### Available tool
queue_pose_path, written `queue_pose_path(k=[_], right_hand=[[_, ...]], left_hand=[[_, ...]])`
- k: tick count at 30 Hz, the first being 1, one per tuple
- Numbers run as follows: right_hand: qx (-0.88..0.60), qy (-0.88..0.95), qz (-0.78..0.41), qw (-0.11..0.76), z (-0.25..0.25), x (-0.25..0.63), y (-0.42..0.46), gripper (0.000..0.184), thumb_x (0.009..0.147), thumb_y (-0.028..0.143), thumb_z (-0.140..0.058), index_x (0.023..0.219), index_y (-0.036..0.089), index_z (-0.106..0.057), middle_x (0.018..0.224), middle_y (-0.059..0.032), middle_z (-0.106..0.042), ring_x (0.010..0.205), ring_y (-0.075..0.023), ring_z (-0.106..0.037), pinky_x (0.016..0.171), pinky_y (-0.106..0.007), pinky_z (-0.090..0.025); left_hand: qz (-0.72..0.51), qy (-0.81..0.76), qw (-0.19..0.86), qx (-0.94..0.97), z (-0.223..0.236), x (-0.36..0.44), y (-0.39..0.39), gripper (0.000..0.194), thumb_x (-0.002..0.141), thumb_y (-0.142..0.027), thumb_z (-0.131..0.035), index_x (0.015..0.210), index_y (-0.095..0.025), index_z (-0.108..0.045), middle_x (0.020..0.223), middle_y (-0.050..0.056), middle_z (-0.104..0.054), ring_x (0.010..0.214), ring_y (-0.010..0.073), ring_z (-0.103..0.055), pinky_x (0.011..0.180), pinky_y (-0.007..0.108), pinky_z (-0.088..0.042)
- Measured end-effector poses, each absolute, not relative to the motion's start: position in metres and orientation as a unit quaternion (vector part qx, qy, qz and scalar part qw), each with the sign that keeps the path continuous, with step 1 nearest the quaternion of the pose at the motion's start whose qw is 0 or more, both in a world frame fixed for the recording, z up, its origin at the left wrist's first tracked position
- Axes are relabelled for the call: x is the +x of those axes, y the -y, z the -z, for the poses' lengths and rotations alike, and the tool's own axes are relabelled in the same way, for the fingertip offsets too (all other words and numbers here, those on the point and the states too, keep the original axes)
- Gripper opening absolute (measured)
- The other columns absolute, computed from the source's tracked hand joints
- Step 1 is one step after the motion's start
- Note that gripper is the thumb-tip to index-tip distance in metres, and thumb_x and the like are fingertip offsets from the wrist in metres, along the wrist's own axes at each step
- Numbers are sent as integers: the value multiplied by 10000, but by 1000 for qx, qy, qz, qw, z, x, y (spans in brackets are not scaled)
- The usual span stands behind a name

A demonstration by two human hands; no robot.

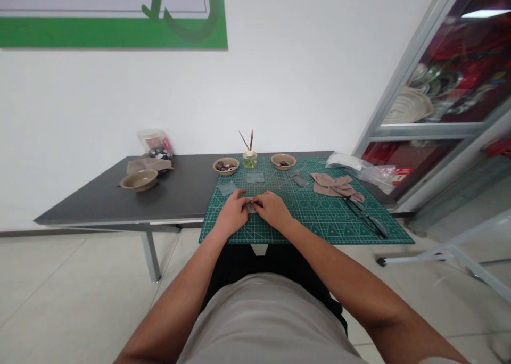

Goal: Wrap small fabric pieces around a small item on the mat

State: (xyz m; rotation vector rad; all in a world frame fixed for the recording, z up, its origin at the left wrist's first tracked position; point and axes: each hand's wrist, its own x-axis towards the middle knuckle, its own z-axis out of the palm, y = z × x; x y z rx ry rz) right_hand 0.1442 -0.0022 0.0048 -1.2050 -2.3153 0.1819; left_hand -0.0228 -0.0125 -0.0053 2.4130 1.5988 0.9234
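Together, left hand (230,214) and right hand (275,211) close fingers on one small grey piece (250,208).

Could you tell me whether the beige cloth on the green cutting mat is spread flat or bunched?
Bunched: the beige cloth lies in loose rumpled folds on the green cutting mat.

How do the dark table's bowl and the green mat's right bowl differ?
The table bowl sits on the dark tabletop; the mat bowl, on the green cutting mat. The table bowl looks bigger than the mat bowl. The mat bowl holds dark bits; the table bowl shows none. Both are tan.
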Motion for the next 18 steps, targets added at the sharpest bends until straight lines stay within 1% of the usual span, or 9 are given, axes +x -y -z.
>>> queue_pose_path(k=[2, 5, 9, 14, 18], right_hand=[[-472, 841, -54, 258, -6, 145, 5, 148, 891, 223, -581, 882, 200, -727, 788, -60, -699, 821, -213, -569, 743, -313, -403], [-470, 845, -38, 252, -5, 145, 10, 152, 887, 230, -580, 836, 210, -722, 749, -58, -685, 821, -214, -568, 734, -312, -401], [-442, 862, -41, 246, -5, 143, 8, 162, 895, 224, -568, 864, 216, -727, 805, -53, -706, 830, -207, -577, 747, -309, -406], [-482, 847, -14, 225, -8, 143, -1, 169, 898, 248, -571, 871, 204, -732, 786, -68, -704, 820, -219, -577, 729, -317, -398], [-486, 849, -6, 205, -9, 141, 1, 196, 914, 248, -544, 884, 191, -728, 799, -73, -701, 847, -214, -569, 750, -310, -394]], left_hand=[[-292, -526, 39, 798, 4, -22, 14, 327, 800, -63, -454, 977, -159, -712, 1169, 105, -626, 1091, 240, -570, 996, 400, -470], [-275, -522, 38, 806, 3, -20, 16, 324, 808, -59, -446, 969, -159, -709, 1037, 92, -664, 1001, 234, -574, 942, 392, -485], [-276, -520, 39, 807, 2, -20, 16, 314, 816, -61, -438, 949, -158, -705, 1014, 97, -658, 985, 230, -564, 916, 380, -484], [-279, -525, 36, 803, 3, -20, 17, 329, 810, -52, -433, 980, -149, -698, 1021, 104, -648, 1007, 233, -557, 911, 376, -481], [-269, -526, 28, 806, 5, -20, 17, 315, 813, -58, -432, 985, -132, -686, 1020, 110, -642, 989, 234, -555, 909, 381, -480]])
